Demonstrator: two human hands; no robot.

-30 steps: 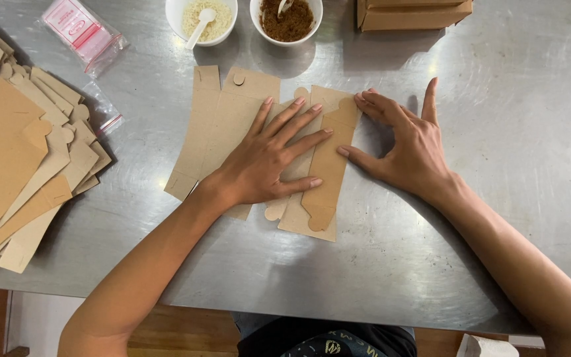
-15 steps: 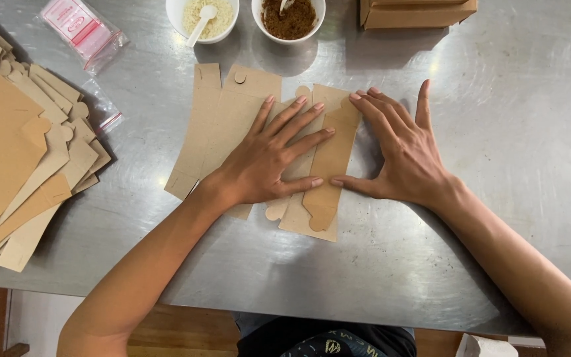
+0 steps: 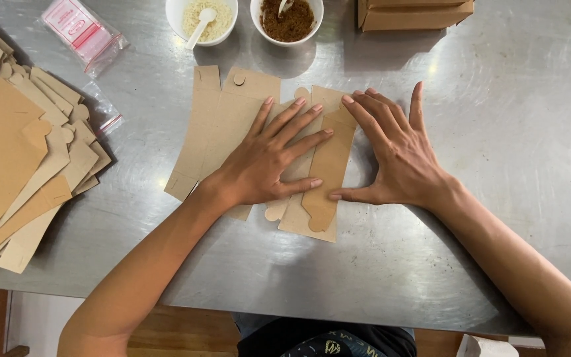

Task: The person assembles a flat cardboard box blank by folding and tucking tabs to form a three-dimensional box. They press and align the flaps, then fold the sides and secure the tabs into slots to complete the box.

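Left hand [image 3: 262,168] pins the flat carton [image 3: 226,125], fingers spread, while right hand [image 3: 398,162], also open, should press its folded flap [image 3: 328,165] evenly along the crease.

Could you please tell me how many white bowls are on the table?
2: one bowl of pale grains and one bowl of brown powder, side by side at the table's far edge.

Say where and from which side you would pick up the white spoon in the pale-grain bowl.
Grip the spoon by its handle, coming from the near left. The handle slants out over the bowl's rim toward that side, free of the grains; the scoop end rests in them.
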